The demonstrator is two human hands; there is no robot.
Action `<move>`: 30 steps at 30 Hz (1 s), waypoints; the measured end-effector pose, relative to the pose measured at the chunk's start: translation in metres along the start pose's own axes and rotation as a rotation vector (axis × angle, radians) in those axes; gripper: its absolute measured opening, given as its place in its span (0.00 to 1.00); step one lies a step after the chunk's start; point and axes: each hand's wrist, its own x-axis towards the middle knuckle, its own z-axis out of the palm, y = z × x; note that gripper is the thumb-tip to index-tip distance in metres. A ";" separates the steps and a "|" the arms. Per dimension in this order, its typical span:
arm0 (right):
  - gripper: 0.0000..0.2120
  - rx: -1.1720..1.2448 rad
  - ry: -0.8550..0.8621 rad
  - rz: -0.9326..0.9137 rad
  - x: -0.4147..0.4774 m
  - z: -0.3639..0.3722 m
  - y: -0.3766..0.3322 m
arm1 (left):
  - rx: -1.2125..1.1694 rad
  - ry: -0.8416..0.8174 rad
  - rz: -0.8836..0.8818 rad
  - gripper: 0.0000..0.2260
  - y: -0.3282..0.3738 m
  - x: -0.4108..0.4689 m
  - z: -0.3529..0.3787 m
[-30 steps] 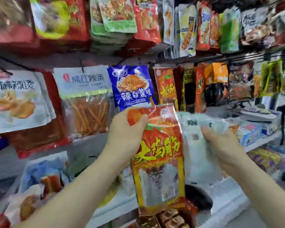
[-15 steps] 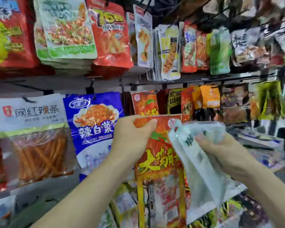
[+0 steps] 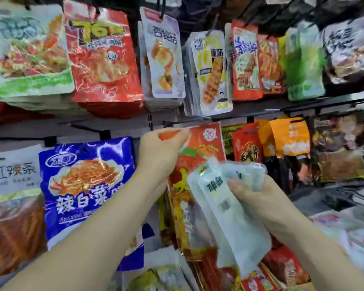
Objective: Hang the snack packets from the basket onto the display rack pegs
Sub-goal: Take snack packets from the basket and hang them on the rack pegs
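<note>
Rack packed with hung packets on two rows of black pegs (image 3: 172, 124). Upper row, left to right: green-edged packet (image 3: 29, 53), red packet (image 3: 101, 57) marked "76", pale slim packet (image 3: 164, 57), yellow-white stack (image 3: 213, 74), further red and green ones. Lower row: white packet (image 3: 11, 171) reading "红辣条" at far left, blue packet (image 3: 84, 185) reading "辣白菜" just beside left forearm, orange packet (image 3: 290, 135) and dark ones to the right.

Left hand (image 3: 158, 156) closed, pinching top corner of red-orange snack packet (image 3: 200, 148), top edge raised to just under a lower-row peg; whether hole is on the peg cannot be told, blurred. Large yellow character "大" partly visible on it, rest covered. Red-orange packets of the same look hanging directly behind.

Right hand (image 3: 259, 198) gripping bundle of pale translucent packets (image 3: 225, 206), tilted, overlapping lower front of the red-orange packet and blocking its label. Barcode and two dark characters on foremost one, not legible.

Versus 0.5 s earlier: red-orange packet higher and closer to the peg; view tipped upward, upper row larger in frame; bundle grip unchanged.
</note>
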 end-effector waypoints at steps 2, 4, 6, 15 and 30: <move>0.09 -0.008 0.025 -0.026 0.006 0.002 0.003 | 0.075 0.016 0.035 0.02 -0.003 0.010 0.000; 0.09 0.004 0.055 -0.001 0.009 0.003 0.007 | 0.117 0.030 0.047 0.01 -0.007 0.014 0.001; 0.08 0.039 0.079 0.030 0.011 0.004 0.011 | 0.141 0.020 0.043 0.02 -0.008 0.017 0.001; 0.07 0.024 0.030 0.105 0.009 0.002 0.012 | 0.323 -0.021 0.060 0.05 -0.008 0.024 -0.001; 0.06 0.076 0.158 0.207 -0.014 -0.039 0.035 | 1.074 -0.069 0.323 0.15 -0.025 0.036 -0.012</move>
